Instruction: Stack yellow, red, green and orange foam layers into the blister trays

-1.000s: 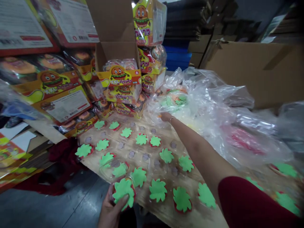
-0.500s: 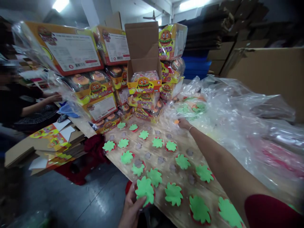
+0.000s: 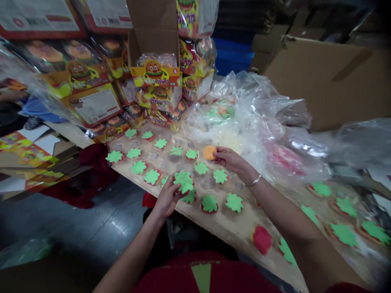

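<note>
My left hand (image 3: 168, 197) is closed around a stack with a green lettuce-shaped piece (image 3: 183, 181) on top, held just above the near table edge. Between the thumb and fingers of my right hand (image 3: 229, 159) is a round, flat orange disc (image 3: 209, 153), raised over the table to the right of the stack. Rows of similar green lettuce-shaped pieces on red ones (image 3: 234, 202) lie across the wooden table (image 3: 195, 219). One red piece (image 3: 262, 240) near the front edge has no green on top.
Stacked burger-print packs (image 3: 91, 103) and an open display box (image 3: 155, 75) stand at the back left. Crumpled clear plastic bags (image 3: 244, 106) with coloured pieces lie at the back right, before a large cardboard box (image 3: 330, 81). Flat printed cartons (image 3: 27, 158) lie left.
My right hand has drawn back from the plastic bags towards me with the orange disc. My left hand still holds its stack. The view has tilted down and swung right.
</note>
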{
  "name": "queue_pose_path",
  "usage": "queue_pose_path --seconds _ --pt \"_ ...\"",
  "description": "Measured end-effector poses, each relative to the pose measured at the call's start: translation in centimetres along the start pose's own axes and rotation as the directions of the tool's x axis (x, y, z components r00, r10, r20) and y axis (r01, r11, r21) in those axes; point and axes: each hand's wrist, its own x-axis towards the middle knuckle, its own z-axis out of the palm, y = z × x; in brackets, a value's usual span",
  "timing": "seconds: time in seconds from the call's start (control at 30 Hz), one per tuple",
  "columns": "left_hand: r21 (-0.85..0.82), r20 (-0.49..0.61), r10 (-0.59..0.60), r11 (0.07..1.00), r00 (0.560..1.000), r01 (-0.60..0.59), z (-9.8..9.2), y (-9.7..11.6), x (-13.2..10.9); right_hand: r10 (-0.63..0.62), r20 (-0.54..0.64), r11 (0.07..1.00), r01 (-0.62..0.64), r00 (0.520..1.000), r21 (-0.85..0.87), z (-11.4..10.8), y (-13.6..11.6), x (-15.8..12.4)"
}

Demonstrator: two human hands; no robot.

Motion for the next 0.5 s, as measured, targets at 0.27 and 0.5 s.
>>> queue_pose_path --seconds 0.27,0.5 --pt "-0.004 0.074 -0.040 0.999 0.996 0.040 4.7 -3.4 -1.5 -0.260 0.131 0.872 0.291 0.957 -0.393 6.0 1.7 -10.4" --pt "0.057 0.097 -0.001 0.998 0.995 -0.004 5.7 -3.9 -3.2 -0.386 -0.001 0.684 0.285 0.923 -0.672 6.9 3.3 -11.4"
